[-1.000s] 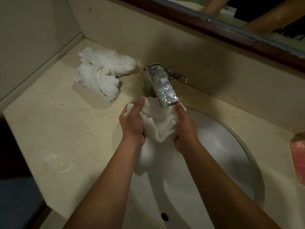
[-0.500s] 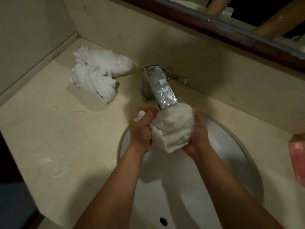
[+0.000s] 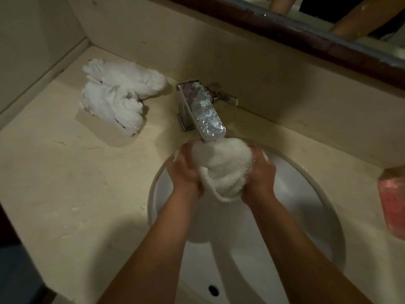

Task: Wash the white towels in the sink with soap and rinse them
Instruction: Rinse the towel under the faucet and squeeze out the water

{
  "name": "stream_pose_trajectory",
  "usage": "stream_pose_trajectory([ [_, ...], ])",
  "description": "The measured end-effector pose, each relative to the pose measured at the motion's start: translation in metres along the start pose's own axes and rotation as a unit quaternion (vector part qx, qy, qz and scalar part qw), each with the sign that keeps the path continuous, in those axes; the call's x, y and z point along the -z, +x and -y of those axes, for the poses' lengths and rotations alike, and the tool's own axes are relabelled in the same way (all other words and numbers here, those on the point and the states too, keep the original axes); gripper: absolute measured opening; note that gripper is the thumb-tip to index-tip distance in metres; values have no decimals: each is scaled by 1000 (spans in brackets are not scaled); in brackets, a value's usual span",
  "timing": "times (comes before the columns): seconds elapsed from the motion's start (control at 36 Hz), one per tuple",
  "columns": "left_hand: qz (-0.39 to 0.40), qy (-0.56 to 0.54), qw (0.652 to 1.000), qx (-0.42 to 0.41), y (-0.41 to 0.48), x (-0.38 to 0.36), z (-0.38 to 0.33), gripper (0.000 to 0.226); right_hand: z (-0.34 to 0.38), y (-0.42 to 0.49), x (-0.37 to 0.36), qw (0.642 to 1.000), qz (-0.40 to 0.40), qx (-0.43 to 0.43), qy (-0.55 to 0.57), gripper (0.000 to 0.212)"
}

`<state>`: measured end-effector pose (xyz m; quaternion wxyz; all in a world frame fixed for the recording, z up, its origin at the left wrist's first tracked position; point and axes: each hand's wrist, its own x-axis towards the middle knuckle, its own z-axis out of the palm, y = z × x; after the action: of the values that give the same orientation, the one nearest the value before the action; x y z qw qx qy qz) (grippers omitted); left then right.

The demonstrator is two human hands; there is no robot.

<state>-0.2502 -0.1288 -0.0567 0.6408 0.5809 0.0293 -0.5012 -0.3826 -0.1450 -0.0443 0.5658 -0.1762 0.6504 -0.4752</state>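
Note:
A wet white towel is bunched into a ball just under the spout of the chrome faucet, over the white sink. My left hand grips its left side and my right hand grips its right side, fingers curled into the cloth. Water runs along the open spout onto the towel. Another wrung white towel lies crumpled on the beige counter to the left of the faucet.
A pink soap bar sits on the counter at the right edge. The wall and a dark-framed mirror rise close behind the faucet. A side wall closes the counter's left end. The overflow hole shows near the sink's front.
My hands carried the towel a little right from the faucet's left side to directly under the spout and squeezed it into a rounder ball. The towel on the counter has not moved.

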Motion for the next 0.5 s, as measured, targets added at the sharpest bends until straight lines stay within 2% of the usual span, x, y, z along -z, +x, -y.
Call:
stream_pose_trajectory([
  [0.03, -20, -10, 1000, 8, -2, -1, -4, 7, -2, 0, -2, 1000, -10, -1, 3, 27],
  [0.08, -43, -15, 999, 19, -1, 0, -8, 11, -4, 1, -4, 1000, -20, -5, -2, 30],
  [0.17, -51, -25, 998, 28, 1, 3, -10, 10, -6, -1, -8, 1000, -11, -21, 2, 23],
  [0.25, -54, -44, 997, 33, 2, 6, -14, 11, -7, -4, -11, 999, 2, -31, -7, 28],
  [0.33, -49, -42, 998, 12, 2, 8, -20, 10, -3, -7, -12, 998, 30, -29, -41, 35],
  [0.42, -40, -60, 997, -12, 2, 10, -25, 13, 1, -9, -15, 994, 78, -22, -70, 28],
  [0.5, -49, -77, 995, -43, 3, 10, -31, 15, -1, -11, -26, 992, 103, -11, -78, 53],
])
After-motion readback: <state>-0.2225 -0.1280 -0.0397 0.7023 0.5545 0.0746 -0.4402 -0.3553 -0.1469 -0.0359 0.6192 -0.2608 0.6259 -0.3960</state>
